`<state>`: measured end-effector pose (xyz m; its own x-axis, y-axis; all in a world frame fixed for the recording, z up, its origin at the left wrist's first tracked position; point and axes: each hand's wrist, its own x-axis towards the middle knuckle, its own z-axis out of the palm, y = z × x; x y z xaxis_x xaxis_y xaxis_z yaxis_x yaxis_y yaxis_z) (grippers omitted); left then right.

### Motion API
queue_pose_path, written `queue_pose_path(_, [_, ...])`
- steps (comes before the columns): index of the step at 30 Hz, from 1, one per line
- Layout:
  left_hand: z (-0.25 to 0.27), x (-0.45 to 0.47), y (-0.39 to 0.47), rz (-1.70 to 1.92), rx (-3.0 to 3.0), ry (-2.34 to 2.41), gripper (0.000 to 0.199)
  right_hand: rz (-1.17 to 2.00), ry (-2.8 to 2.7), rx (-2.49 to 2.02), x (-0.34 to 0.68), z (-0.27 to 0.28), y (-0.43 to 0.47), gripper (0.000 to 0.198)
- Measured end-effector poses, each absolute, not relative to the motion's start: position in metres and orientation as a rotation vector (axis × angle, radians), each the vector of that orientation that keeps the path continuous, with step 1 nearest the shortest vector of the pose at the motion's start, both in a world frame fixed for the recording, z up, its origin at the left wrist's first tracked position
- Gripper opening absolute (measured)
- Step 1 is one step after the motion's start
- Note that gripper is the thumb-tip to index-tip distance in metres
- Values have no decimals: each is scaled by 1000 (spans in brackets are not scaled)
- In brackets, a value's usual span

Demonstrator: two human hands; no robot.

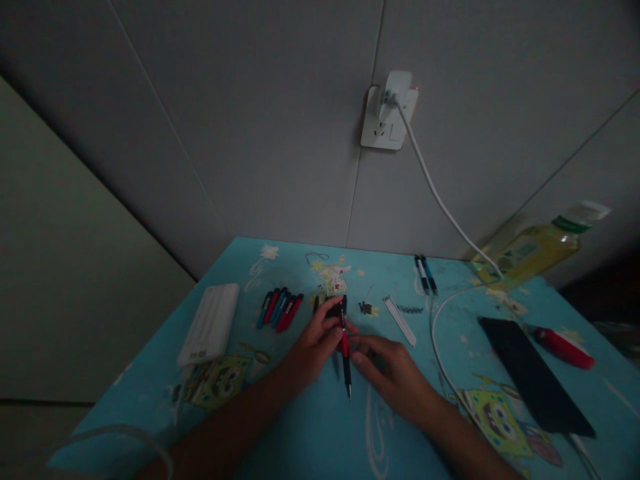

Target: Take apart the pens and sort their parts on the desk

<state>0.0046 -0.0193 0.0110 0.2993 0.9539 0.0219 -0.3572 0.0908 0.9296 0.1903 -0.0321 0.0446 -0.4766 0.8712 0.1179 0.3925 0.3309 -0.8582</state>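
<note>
A red and black ballpoint pen (345,353) points its metal tip toward me. My left hand (317,340) is closed around the pen's upper part, thumb and fingers pinching it. Just to the right of the pen, my right hand (387,367) has its fingers loosely bent and apart, the fingertips close to the barrel; whether they touch it I cannot tell. Behind the hands lie small dark parts (367,308), several springs (411,309) and thin white sticks (400,321). Red and blue pen barrels (280,309) lie in a group to the left.
On the blue cartoon-print tabletop (310,433) are a white power bank (210,323), two assembled pens (426,275), a black phone-like slab (535,373), a red object (565,348) and a yellow bottle (540,250). A white cable (435,190) runs down from the wall socket (373,127).
</note>
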Motion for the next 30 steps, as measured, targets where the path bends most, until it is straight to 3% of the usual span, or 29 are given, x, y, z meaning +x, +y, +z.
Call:
queue_pose_path(10, [19, 4, -20, 1071, 1014, 735, 65, 1095, -2020, -1079, 189, 42, -34, 31])
queue_pose_path(30, [16, 1, -19, 1062, 1062, 852, 57, 1094, -2100, -1069, 184, 48, -35, 22])
